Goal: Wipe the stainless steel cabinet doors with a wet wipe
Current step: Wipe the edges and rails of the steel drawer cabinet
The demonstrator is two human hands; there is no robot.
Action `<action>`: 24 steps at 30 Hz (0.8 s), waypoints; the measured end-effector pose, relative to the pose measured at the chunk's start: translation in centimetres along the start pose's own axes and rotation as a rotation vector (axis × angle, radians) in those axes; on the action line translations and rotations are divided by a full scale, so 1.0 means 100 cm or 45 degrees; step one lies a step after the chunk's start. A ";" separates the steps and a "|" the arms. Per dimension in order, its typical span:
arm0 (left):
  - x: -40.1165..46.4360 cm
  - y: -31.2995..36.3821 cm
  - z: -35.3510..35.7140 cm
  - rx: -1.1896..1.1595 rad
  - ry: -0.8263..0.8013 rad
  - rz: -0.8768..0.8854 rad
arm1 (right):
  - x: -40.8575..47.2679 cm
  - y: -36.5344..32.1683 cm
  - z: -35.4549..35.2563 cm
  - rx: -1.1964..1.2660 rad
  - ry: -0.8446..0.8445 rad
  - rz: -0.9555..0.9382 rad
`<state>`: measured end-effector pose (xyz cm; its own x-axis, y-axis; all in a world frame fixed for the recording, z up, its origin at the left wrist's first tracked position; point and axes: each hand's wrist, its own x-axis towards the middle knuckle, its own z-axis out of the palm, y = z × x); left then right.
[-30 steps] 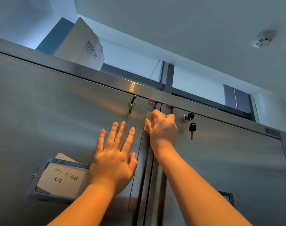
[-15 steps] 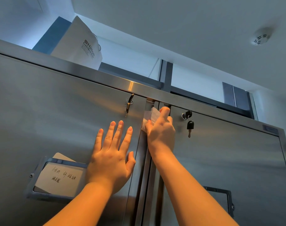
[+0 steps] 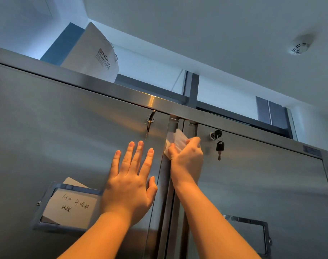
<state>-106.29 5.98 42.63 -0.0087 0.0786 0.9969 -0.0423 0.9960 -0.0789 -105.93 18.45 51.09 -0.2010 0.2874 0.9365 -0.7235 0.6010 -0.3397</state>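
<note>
Two stainless steel cabinet doors fill the view, seen from below: the left door (image 3: 66, 139) and the right door (image 3: 262, 184). My left hand (image 3: 129, 184) lies flat with spread fingers on the left door near its right edge. My right hand (image 3: 186, 157) grips a crumpled white wet wipe (image 3: 175, 140) and holds it against the vertical strip between the doors, a little below the top frame. Part of the wipe sticks out above my fingers.
A key (image 3: 149, 122) hangs in the left door's lock, and black keys (image 3: 219, 144) hang from the right door's lock. A label holder with a handwritten card (image 3: 69, 206) sits low on the left door. A white paper bag (image 3: 96, 57) stands on the cabinet top.
My right hand has slid down the gap between the doors with the wipe, which now shows more above my fingers. My left hand has stayed flat on the left door.
</note>
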 end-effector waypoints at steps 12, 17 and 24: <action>0.000 0.000 -0.002 0.006 -0.017 0.000 | -0.018 0.003 0.002 0.025 0.018 -0.045; 0.002 0.000 -0.001 0.011 -0.012 0.001 | 0.021 -0.009 0.003 -0.094 -0.046 -0.050; 0.001 0.000 -0.002 0.028 -0.016 -0.003 | -0.011 0.003 0.004 -0.207 -0.095 -0.076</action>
<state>-106.05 6.02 42.71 -0.0208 0.0756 0.9969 -0.0643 0.9950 -0.0768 -106.20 18.06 49.97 -0.2141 0.1951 0.9571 -0.6204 0.7297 -0.2876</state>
